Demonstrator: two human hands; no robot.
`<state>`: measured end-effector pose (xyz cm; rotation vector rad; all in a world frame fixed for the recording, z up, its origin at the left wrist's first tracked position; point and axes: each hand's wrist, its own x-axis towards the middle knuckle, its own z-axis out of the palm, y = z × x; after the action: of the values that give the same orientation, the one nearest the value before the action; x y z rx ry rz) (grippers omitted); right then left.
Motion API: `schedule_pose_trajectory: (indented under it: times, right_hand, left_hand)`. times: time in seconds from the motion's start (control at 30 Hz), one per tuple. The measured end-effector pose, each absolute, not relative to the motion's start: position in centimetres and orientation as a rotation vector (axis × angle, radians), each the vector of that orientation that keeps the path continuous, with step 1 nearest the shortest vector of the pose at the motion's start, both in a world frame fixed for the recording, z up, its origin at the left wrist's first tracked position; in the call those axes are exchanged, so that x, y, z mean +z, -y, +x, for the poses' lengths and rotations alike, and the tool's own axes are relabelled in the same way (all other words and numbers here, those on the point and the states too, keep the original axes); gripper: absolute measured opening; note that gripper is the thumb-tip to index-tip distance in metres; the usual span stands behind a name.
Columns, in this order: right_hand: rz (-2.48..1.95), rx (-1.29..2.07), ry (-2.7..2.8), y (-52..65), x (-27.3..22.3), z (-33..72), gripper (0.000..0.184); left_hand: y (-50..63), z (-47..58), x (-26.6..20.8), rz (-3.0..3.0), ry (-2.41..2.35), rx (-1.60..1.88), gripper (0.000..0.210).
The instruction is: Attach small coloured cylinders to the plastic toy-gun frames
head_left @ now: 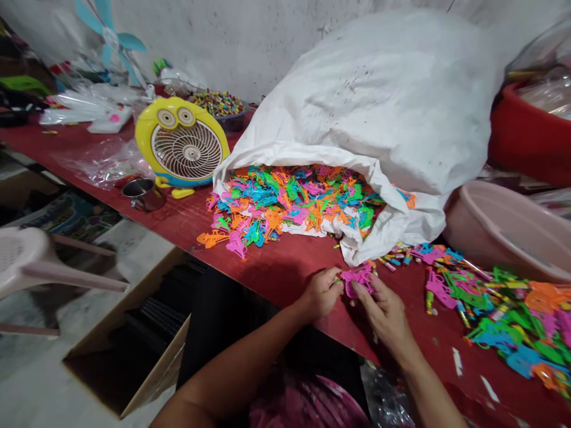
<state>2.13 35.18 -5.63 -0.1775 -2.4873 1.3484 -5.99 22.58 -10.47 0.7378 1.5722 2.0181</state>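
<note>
My right hand is closed on a pink plastic toy with a thin openwork shape, held just above the table's front edge. My left hand pinches a small yellow-green piece against the toy's left end; most of that piece is hidden by the fingers. Behind both hands a white sack lies on its side, its mouth towards me. Orange, pink, blue and green plastic toys spill out of it. To the right is a heap of similar toys, several with small striped tubes on them.
On the red table stand a yellow character-shaped fan, a metal cup and a bowl of small coloured tubes. A pink basin and a red tub are at right. Below left are a cardboard box and a plastic stool.
</note>
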Motion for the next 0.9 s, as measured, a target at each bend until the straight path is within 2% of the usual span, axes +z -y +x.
schedule_pose_trajectory:
  times: [0.2,0.37,0.7,0.8,0.9]
  right_hand:
    - [-0.118,1.236,2.537,-35.4,-5.7,2.3,0.018]
    - [-0.133,1.266,2.551,-35.3,-6.0,2.5,0.019]
    - [-0.124,1.077,2.603,-34.7,-5.1,1.6,0.022]
    - [-0.211,1.127,2.535,-33.4,-5.6,1.6,0.025]
    - [-0.339,1.314,2.465,-33.9,-6.2,2.3,0.029]
  left_hand:
    - [-22.4,-6.1,-10.2,0.693,-1.556,1.998,0.006]
    - [-22.4,-6.1,-10.4,0.696,-1.508,1.994,0.005]
    - [-22.5,-6.1,-10.2,0.861,-1.951,1.755,0.010]
    - [-22.6,-5.7,-10.2,0.856,-2.048,1.738,0.013]
    - [-22.6,-5.3,-10.3,0.969,-2.079,1.750,0.010]
